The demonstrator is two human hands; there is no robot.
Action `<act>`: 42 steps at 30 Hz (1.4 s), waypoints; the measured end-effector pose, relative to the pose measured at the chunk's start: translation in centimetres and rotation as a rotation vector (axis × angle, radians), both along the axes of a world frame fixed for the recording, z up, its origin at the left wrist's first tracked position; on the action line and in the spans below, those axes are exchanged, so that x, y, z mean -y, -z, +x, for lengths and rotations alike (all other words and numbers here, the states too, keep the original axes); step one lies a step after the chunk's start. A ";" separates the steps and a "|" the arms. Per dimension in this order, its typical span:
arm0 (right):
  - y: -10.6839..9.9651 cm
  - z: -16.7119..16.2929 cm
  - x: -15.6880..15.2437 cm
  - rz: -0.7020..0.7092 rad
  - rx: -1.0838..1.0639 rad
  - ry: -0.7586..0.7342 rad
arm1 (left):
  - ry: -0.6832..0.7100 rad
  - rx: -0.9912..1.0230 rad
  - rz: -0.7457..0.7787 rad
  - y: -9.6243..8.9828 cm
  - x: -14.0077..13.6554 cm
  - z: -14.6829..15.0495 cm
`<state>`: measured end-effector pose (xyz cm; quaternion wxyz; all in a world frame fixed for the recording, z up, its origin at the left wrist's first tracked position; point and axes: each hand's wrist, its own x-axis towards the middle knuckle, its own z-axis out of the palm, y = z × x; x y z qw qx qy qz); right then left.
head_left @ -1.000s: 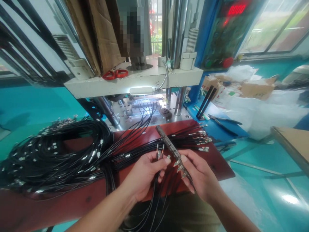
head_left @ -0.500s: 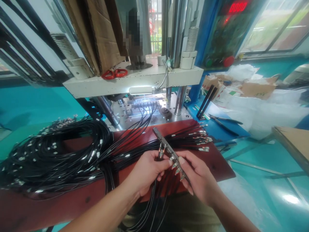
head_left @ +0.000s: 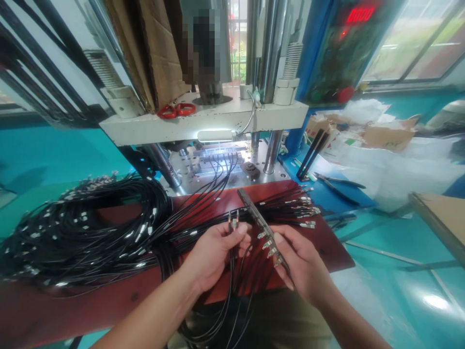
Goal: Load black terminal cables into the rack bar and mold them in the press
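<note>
My left hand (head_left: 218, 249) pinches several black wires with metal terminals (head_left: 233, 222) on their ends, which point upward above the thumb. My right hand (head_left: 303, 259) is closed on the lower part of a long dark metal bar (head_left: 256, 215). Several wire terminals (head_left: 269, 248) stick out from the left side of that bar near my right thumb. A small gap separates my left fingers from the bar. Below, the held wires (head_left: 229, 295) hang down past the edge of the red-brown board (head_left: 323, 249).
A large coil of black wires (head_left: 87, 232) lies at the left, and a bundle of terminals (head_left: 308, 212) at the right. Behind stands a press with a steel bed (head_left: 232, 177) and wires in its lit fixture. Red-handled scissors (head_left: 177, 110) rest on its plate; pliers (head_left: 337, 186) lie right.
My left hand has drawn away from the bar to the left, with the wire ends now apart from it. The bar has shifted slightly right in my right hand.
</note>
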<state>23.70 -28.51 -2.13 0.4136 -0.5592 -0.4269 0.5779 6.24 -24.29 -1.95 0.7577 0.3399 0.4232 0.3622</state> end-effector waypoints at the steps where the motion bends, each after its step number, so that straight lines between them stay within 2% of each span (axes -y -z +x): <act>1: 0.0 0.1 0.0 -0.009 -0.005 0.003 | -0.025 0.024 -0.026 0.0 0.0 -0.2; 9: -0.2 0.2 -0.1 0.017 -0.016 -0.026 | -0.169 0.016 -0.011 0.0 -0.4 -0.2; 15: 0.0 0.3 -0.1 0.037 0.002 -0.056 | 0.002 -0.237 0.080 -0.1 -0.3 0.2; 20: -0.1 0.3 -0.1 0.032 0.009 -0.071 | 0.057 -0.349 0.080 -0.3 -0.2 0.5; 31: -0.3 0.3 0.1 0.042 0.049 -0.121 | 0.084 -0.333 0.102 -0.4 -0.5 0.0; 39: 0.0 0.2 0.2 0.021 0.122 -0.126 | 0.058 -0.348 0.055 -0.2 -0.7 0.5; 42: -0.1 0.1 0.1 0.015 0.067 -0.079 | 0.052 -0.347 0.138 -0.4 -0.8 0.0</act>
